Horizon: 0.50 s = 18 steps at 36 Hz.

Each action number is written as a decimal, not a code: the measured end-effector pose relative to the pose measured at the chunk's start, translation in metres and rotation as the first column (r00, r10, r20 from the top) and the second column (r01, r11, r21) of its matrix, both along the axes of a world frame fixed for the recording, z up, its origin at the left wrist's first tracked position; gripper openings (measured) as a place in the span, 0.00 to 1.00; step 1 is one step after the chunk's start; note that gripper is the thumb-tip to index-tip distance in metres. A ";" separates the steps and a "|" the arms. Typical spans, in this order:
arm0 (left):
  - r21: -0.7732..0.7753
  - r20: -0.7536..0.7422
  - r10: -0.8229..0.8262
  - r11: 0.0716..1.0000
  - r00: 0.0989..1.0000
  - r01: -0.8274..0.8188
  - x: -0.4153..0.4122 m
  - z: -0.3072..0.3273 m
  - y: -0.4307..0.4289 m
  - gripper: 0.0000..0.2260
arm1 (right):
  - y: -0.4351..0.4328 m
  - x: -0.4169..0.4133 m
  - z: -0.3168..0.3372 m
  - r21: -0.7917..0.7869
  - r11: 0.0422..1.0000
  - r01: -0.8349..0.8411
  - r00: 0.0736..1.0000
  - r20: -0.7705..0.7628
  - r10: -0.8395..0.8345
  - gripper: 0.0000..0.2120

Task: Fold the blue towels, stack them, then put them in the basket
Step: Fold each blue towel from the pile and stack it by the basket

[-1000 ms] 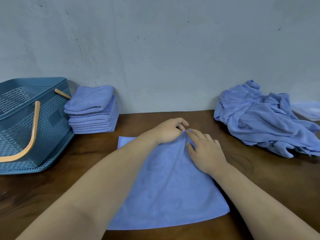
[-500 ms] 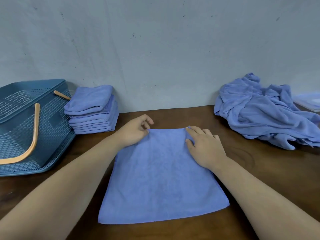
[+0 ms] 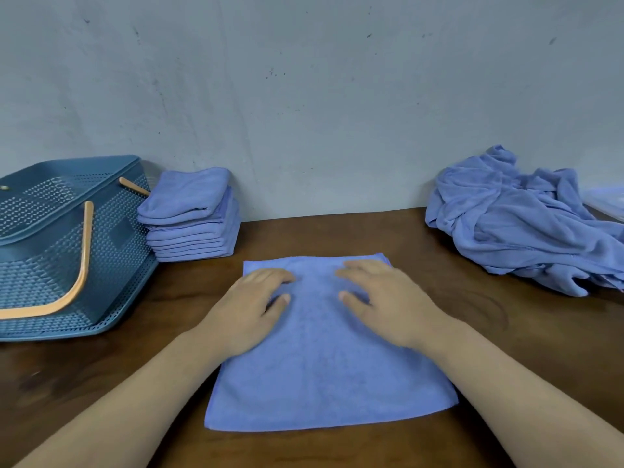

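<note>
A blue towel (image 3: 324, 366) lies flat on the brown table in front of me. My left hand (image 3: 250, 309) rests palm down on its far left part, fingers straight. My right hand (image 3: 385, 298) presses flat on its far right part. A stack of several folded blue towels (image 3: 190, 214) stands at the back left against the wall. Beside it, at the far left, stands a dark blue perforated basket (image 3: 50, 251) with orange handles. A heap of unfolded blue towels (image 3: 520, 221) lies at the back right.
The brown wooden table (image 3: 523, 339) ends at a grey wall behind. A pale, translucent object (image 3: 607, 201) shows at the right edge behind the heap.
My left hand drew the towel's far edge out to the left, then let go. Both hands now lie flat on the spread towel, farther apart than before.
</note>
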State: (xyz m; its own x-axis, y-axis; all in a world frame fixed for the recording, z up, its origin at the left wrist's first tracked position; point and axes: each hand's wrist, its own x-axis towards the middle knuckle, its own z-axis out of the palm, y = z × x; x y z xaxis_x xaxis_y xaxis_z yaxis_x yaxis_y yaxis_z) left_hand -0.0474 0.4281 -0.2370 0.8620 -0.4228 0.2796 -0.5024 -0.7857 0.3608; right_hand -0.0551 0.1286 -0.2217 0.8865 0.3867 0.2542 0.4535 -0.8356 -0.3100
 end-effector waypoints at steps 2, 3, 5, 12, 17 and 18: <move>0.023 -0.074 0.001 1.000 0.997 0.001 0.000 -0.003 0.002 0.20 | 0.010 -0.003 -0.007 -0.094 0.992 -0.087 0.990 -0.118 0.075 0.28; 0.042 -0.103 0.011 0.999 0.995 -0.007 0.000 -0.002 0.002 0.21 | 0.011 -0.003 -0.010 -0.140 0.984 -0.110 0.985 -0.148 0.089 0.30; 0.111 -0.158 0.038 0.994 0.987 -0.020 0.000 -0.001 0.001 0.24 | 0.006 0.001 -0.012 -0.179 0.978 -0.108 0.977 -0.200 0.071 0.33; 0.374 -0.283 0.237 0.920 0.929 -0.121 -0.003 0.010 0.007 0.34 | 0.002 0.002 -0.011 -0.226 0.971 -0.072 0.971 -0.238 0.017 0.37; 0.273 -0.133 0.226 0.944 0.965 -0.184 0.004 0.014 -0.009 0.33 | 0.008 0.008 0.001 -0.215 0.976 -0.044 0.991 -0.137 0.015 0.37; 0.263 -0.134 0.222 0.948 0.966 -0.181 0.004 0.011 -0.013 0.33 | 0.013 0.009 0.003 -0.216 0.975 -0.046 0.992 -0.122 0.019 0.36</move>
State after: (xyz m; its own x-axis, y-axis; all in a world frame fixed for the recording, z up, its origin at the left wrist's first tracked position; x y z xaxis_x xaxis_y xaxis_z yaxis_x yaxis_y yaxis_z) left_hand -0.0431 0.4152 -0.2257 0.9610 -0.2735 0.0411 -0.2760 -0.9389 0.2056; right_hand -0.0465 0.1414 -0.2190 0.8912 0.4503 0.0547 0.4526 -0.8744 -0.1749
